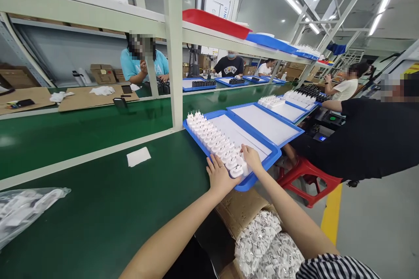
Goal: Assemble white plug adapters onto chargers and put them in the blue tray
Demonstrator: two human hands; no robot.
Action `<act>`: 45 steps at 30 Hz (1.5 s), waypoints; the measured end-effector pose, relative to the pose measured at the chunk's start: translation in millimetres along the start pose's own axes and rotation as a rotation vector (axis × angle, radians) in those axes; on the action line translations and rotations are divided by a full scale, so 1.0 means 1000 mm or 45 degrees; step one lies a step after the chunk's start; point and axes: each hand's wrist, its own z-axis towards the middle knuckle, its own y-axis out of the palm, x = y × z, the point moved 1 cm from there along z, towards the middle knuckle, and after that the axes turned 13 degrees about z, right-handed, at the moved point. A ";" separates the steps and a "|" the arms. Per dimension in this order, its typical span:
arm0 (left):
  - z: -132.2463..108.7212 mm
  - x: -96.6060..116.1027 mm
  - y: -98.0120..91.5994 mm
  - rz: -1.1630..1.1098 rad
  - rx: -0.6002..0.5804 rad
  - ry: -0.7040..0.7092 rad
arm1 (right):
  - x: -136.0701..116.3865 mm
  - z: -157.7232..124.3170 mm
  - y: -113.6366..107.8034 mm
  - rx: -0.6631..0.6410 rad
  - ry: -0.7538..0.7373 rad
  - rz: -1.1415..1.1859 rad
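White plug chargers (212, 137) stand packed in rows along the left side of a blue tray (276, 154), their metal pins pointing up. My left hand (221, 176) lies against the near left side of these rows, fingers stretched out over the tray rim. On the other side of the same rows, my right hand (251, 158) has its fingers bent in against a white charger at the near end; its lower fingers are partly hidden. A white sheet lines the rest of the tray.
A second blue tray (265, 124) adjoins on the right. Below stands a cardboard box (244, 209) of bagged white parts (262, 239). A plastic bag (29, 209) and white paper (139, 156) lie on the green bench (131, 209). A post (173, 52) rises behind the tray; co-workers sit around.
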 end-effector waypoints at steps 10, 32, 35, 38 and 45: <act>-0.001 -0.002 0.004 -0.005 0.039 -0.016 | -0.014 -0.035 -0.037 -0.670 0.192 -0.034; -0.004 -0.003 0.006 -0.033 0.040 0.015 | 0.001 -0.010 -0.029 -0.626 -0.033 -0.245; -0.003 -0.004 0.004 -0.036 0.008 0.024 | 0.001 -0.006 -0.019 -0.677 -0.068 -0.322; -0.002 -0.010 -0.004 -0.049 -0.118 0.129 | -0.003 0.000 -0.015 -0.727 -0.114 -0.426; -0.026 -0.067 -0.058 -0.124 -0.365 0.517 | 0.013 -0.001 -0.009 -0.805 -0.318 -0.662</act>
